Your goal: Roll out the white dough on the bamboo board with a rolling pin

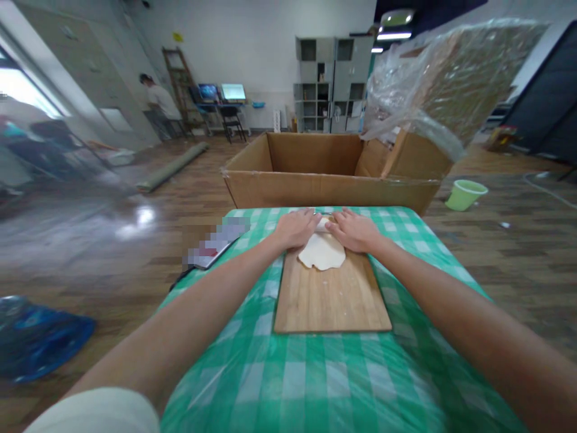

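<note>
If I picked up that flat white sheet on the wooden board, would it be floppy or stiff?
Probably floppy: the white sheet looks thin, and its near part lies flat on the wooden board. It may tear if pulled, since its wavy edge looks soft, like dough. Pushed, it probably won't tip, being so low and wide.

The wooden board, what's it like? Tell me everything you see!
The board is flat, light brown and looks wooden, with fine grain and pale specks. It lies on the green-and-white checked cloth. Pale dough covers part of its far half. The left hand and right hand hide some of its far end; whether they touch it, I can't tell.
</note>
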Demonstrator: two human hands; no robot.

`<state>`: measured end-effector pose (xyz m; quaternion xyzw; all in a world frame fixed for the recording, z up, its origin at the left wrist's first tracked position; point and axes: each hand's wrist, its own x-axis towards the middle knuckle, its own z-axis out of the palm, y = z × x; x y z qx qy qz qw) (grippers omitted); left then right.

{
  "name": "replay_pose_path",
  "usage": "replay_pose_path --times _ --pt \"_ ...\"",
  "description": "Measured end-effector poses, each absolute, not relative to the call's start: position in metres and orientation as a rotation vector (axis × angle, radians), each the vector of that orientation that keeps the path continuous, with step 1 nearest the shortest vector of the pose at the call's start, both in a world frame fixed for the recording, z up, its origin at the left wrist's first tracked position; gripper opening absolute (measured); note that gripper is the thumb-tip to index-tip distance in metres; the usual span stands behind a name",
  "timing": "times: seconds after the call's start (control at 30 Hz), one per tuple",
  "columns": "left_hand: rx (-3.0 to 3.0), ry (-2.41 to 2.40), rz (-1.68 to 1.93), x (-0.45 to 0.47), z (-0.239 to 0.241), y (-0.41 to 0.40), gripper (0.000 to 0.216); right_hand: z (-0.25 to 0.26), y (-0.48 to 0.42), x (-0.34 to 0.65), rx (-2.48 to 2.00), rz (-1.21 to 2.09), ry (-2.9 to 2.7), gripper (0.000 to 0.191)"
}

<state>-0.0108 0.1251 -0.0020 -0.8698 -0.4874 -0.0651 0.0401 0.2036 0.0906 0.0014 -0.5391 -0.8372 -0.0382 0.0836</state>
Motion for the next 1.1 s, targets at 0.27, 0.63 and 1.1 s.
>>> replay_pose_path --times 0.27,0.63,1.1 --pt "-2.739 -1.430 -0.234 -0.035 -0.001 0.064 0.061 -0.001 0.043 0.200 -1.435 -0.217 -2.549 0.075" --pt "-2.697 -1.523 -0.219 -0.055 0.011 0.017 0.059 0.005 0.021 0.209 -1.234 -0.201 -2.610 0.076" --pt "-2.663 -1.583 -0.040 -0.051 -0.005 0.105 0.060 0.000 0.098 0.203 -1.402 0.000 -2.614 0.081"
